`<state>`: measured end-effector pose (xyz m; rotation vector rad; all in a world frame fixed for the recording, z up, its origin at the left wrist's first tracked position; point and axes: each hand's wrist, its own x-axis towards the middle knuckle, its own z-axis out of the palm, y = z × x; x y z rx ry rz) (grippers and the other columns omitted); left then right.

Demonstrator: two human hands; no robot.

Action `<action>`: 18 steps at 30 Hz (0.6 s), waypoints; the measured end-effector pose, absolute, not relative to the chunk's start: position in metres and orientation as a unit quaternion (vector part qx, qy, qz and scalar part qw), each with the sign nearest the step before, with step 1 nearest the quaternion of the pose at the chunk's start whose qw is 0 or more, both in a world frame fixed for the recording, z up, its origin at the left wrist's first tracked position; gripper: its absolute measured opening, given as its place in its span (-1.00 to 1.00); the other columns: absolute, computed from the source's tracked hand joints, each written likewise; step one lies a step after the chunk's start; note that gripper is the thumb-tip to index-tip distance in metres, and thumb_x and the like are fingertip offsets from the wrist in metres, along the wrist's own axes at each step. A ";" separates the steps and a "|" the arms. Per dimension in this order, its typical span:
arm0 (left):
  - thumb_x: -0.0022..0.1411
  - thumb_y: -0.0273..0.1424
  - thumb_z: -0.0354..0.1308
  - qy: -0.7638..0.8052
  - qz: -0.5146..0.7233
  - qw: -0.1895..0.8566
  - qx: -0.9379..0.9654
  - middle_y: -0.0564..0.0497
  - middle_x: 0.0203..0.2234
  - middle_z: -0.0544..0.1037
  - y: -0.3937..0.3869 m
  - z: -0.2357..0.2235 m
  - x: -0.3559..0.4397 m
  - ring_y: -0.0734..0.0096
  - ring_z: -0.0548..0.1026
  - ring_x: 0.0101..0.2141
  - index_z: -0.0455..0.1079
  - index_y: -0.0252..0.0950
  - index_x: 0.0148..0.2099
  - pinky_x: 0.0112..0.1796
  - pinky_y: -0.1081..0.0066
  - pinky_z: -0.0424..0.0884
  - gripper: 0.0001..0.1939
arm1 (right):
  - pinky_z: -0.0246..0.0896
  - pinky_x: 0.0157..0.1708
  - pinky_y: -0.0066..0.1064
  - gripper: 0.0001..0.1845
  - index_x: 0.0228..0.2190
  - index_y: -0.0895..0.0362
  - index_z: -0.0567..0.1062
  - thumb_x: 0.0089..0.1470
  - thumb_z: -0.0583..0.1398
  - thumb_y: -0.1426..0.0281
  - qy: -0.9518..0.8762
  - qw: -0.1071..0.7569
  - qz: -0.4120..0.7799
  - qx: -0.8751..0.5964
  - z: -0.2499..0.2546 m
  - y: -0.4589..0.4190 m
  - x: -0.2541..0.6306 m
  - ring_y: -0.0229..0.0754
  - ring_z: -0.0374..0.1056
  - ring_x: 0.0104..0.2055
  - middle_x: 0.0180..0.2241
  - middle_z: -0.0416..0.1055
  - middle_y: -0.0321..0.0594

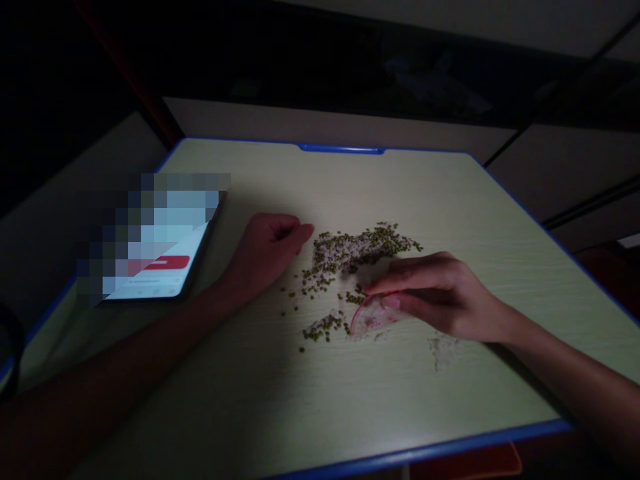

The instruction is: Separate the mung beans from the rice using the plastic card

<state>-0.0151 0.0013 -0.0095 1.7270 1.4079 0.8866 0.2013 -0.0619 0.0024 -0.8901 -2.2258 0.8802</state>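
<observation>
On the pale table (500, 280) lies a spread of green mung beans (383, 237) mixed with small white grains that look like rice (330, 257). My left hand (273, 247) is closed in a fist at the left side of this pile; whatever its fingers may hold is hidden. Between the thumb and fingers of my right hand (445, 293) is a thin, see-through round piece with a pinkish-red edge (367, 317). It stands tilted, its lower edge at the tabletop among the beans. A smaller clump of beans (323, 327) sits just left of it.
A tablet with a lit screen (165, 267), partly pixelated, lies at the table's left side. White grains (443, 350) are scattered below my right wrist. A blue edge (425, 453) runs round the table, and a blue handle-like piece (343, 149) sits at its far side.
</observation>
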 end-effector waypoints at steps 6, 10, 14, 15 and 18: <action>0.01 -0.35 0.03 0.542 0.344 0.368 0.673 0.17 -0.83 0.05 0.001 -0.010 -0.015 0.67 0.03 -0.72 0.08 -0.32 -0.72 -0.64 0.55 -0.05 -0.65 | 0.28 -0.45 -0.53 -0.78 -0.27 0.26 0.55 0.03 0.15 0.59 -0.828 0.295 0.330 -0.343 0.001 -0.062 0.201 -0.30 0.44 -0.39 -0.39 0.54 -0.16; 0.02 -0.36 0.03 0.546 0.342 0.368 0.671 0.18 -0.83 0.05 0.000 -0.009 -0.014 0.67 0.03 -0.72 0.08 -0.32 -0.72 -0.65 0.54 -0.06 -0.65 | 0.25 -0.45 -0.53 -0.78 -0.27 0.26 0.54 0.03 0.15 0.60 -0.838 0.295 0.316 -0.333 0.001 -0.063 0.199 -0.33 0.42 -0.41 -0.40 0.54 -0.18; 0.02 -0.37 0.03 0.546 0.344 0.366 0.670 0.18 -0.84 0.06 0.000 -0.009 -0.014 0.67 0.03 -0.72 0.08 -0.32 -0.73 -0.65 0.55 -0.05 -0.65 | 0.24 -0.44 -0.49 -0.78 -0.26 0.26 0.54 0.04 0.14 0.59 -0.843 0.301 0.302 -0.327 0.000 -0.064 0.197 -0.31 0.40 -0.41 -0.41 0.53 -0.17; 0.02 -0.37 0.03 0.545 0.344 0.367 0.670 0.18 -0.84 0.06 0.000 -0.009 -0.014 0.67 0.03 -0.72 0.08 -0.32 -0.73 -0.65 0.55 -0.05 -0.65 | 0.24 -0.43 -0.49 -0.78 -0.26 0.27 0.54 0.04 0.14 0.59 -0.843 0.303 0.302 -0.325 0.000 -0.064 0.196 -0.30 0.39 -0.40 -0.41 0.52 -0.17; 0.02 -0.37 0.03 0.543 0.345 0.368 0.671 0.18 -0.84 0.06 0.001 -0.009 -0.014 0.67 0.03 -0.72 0.09 -0.32 -0.73 -0.65 0.55 -0.05 -0.65 | 0.23 -0.42 -0.49 -0.78 -0.25 0.30 0.53 0.05 0.13 0.61 -0.846 0.303 0.312 -0.308 0.000 -0.062 0.193 -0.30 0.38 -0.40 -0.41 0.51 -0.15</action>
